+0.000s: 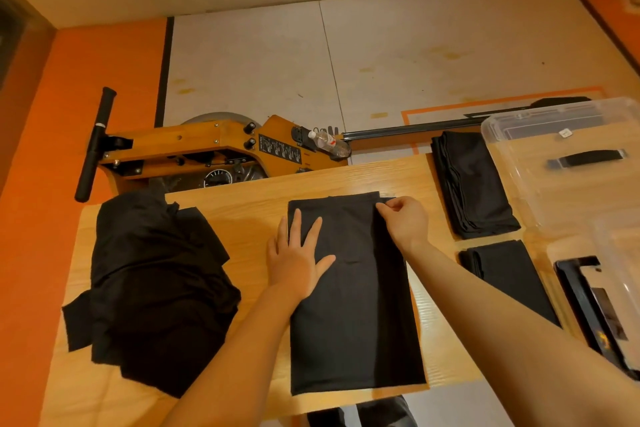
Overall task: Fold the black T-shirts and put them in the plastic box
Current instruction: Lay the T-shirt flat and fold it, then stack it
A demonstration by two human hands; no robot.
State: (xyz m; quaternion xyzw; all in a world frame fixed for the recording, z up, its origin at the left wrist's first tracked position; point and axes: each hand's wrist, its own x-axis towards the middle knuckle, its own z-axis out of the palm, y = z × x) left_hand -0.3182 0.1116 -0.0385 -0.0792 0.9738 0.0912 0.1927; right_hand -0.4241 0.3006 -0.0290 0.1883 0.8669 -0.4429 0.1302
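Step in hand: folding, mid-sequence. One black cotton T-shirt, already narrowed to a long flat rectangle, lies in the middle of the pale wood-grain bench, long axis running away from the person.

Left hand: flat, fingers straight and spread, pressing the near-left part of the rectangle's upper half. Right hand: fingers curled, pinching the cloth at the far right corner. The two hands are apart, both on the same shirt.

Judgement: sleeves and sides look done; the lengthwise fold remains. Next move probably calls for lifting the far edge toward the near edge while the left hand keeps the layers from sliding, then smoothing.

Progress: two folded black shirt bundles and rest on the right of the bench, just beside the clear plastic storage box. The box wall is see-through; I cannot tell whether any shirt is inside. A rumpled heap of unfolded black shirts sits at the left. Task well short of finished.

Surroundings: behind the bench, an orange-brown wooden rowing machine with a clear plastic water bottle in it; floor of pale mats with an orange border.
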